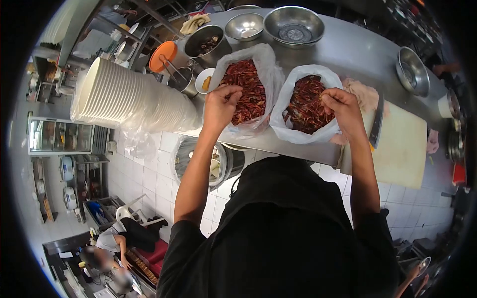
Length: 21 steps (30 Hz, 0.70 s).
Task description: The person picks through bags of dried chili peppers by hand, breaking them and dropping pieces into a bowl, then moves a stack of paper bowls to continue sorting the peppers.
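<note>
Two plastic bags of dried red chillies stand side by side at the counter's near edge. Over the near left part of the left bag (251, 94) is my left hand (223, 102), its thumb and fingers drawn together; anything between them is too small to make out. My right hand (343, 107) is at the right side of the right bag (305, 104), with fingertips pinched above the chillies. What it may hold is hidden.
Steel bowls (294, 27) line the back. A pot (206, 44), a small white bowl (204, 80) and stacked white tubs (117, 94) are left. Right lie a knife (377, 119) and cutting board (400, 144). A bin (218, 164) stands below; a person (119, 241) sits lower left.
</note>
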{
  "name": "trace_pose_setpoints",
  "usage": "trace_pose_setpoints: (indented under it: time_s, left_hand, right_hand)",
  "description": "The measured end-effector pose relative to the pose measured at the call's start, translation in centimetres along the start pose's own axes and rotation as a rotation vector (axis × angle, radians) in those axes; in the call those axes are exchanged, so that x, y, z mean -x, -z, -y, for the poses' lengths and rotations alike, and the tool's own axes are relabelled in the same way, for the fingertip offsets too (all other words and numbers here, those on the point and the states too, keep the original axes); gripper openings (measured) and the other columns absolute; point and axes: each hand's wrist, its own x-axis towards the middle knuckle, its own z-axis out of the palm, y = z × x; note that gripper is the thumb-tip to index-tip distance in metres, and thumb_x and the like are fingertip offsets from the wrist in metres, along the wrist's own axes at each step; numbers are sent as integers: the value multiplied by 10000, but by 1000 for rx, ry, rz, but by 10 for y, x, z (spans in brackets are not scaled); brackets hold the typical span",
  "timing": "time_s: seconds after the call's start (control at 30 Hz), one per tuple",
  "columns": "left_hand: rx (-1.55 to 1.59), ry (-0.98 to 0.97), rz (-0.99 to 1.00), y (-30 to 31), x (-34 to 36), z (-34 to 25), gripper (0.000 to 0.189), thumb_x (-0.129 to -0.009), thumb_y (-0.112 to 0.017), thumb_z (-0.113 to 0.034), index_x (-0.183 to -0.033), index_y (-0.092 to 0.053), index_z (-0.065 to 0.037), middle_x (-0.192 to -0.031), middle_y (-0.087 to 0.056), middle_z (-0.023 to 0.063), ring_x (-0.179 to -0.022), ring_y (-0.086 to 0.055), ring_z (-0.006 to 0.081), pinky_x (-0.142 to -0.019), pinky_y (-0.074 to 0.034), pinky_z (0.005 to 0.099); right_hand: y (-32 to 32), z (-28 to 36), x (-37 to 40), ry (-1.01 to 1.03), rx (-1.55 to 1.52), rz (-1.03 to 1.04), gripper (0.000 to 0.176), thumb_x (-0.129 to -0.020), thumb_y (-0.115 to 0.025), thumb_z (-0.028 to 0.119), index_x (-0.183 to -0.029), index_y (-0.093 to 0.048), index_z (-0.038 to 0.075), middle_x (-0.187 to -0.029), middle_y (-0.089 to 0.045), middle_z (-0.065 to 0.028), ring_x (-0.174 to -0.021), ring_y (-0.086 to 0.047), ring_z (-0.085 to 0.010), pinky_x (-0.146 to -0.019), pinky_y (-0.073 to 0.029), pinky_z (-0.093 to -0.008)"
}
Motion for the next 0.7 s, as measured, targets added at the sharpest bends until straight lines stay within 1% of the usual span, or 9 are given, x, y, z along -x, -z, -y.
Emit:
trace_pose_setpoints:
  time_s: [0.1,0.2,0.3,0.37,0.47,0.57,0.67,0.7]
  left_hand:
    - [-22,21,33,1,1,8,148,-837,-743,-34,-974,-737,21,-932,-733,121,-815,-693,175,-740,-534,290]
    - [-141,-100,-15,-3,-1,4,190,-787,-791,-60,-960,-747,4,-980,-721,125,-882,-699,235,-792,-539,321]
    - [-105,-323,-102,-15,5,-25,256,-743,-822,-83,-977,-745,-10,-1025,-705,129,-944,-683,281,-839,-534,351]
    - [10,-435,-48,-33,15,-48,279,-740,-821,-81,-996,-733,-12,-1043,-693,140,-971,-672,290,-853,-527,360]
    - [63,-438,-48,-52,24,-69,275,-751,-809,-67,-1006,-723,-12,-979,-694,140,-899,-678,296,-796,-535,361]
    - [134,-357,-28,-58,28,-60,223,-771,-780,-32,-986,-726,-6,-892,-691,130,-803,-676,297,-720,-533,341]
    - [160,-263,13,-45,32,-60,160,-793,-746,2,-953,-731,5,-830,-696,118,-726,-671,264,-665,-519,310]
    - [186,-221,34,-42,33,-61,144,-800,-737,8,-943,-733,9,-827,-699,119,-724,-672,251,-664,-516,307]
  right_hand:
    - [-4,-1,0,8,-14,-20,122,-935,-644,67,-1004,-697,-18,-821,-654,-22,-672,-549,-79,-634,-454,-221]
    - [-12,2,2,14,-43,-74,120,-942,-643,76,-1004,-701,-9,-817,-652,-24,-670,-551,-80,-630,-454,-221]
    - [-31,7,7,-60,-62,-130,120,-947,-648,89,-1000,-701,-4,-815,-653,-22,-667,-552,-79,-626,-452,-221]
    - [-46,-2,7,-54,-148,-78,120,-950,-650,99,-995,-702,0,-817,-654,-21,-668,-552,-78,-625,-451,-223]
    - [-72,-3,8,-92,-260,-22,117,-955,-651,112,-985,-704,12,-823,-656,-19,-678,-551,-76,-632,-450,-226]
    - [-83,-5,7,-77,-315,10,118,-953,-650,111,-984,-704,10,-826,-656,-16,-691,-552,-72,-639,-449,-223]
    - [-88,-1,9,-49,-183,73,125,-953,-644,108,-989,-701,2,-821,-651,-14,-692,-545,-67,-636,-444,-218]
    - [-91,0,11,-44,-158,79,125,-953,-642,107,-986,-698,0,-819,-647,-13,-692,-541,-65,-637,-441,-216]
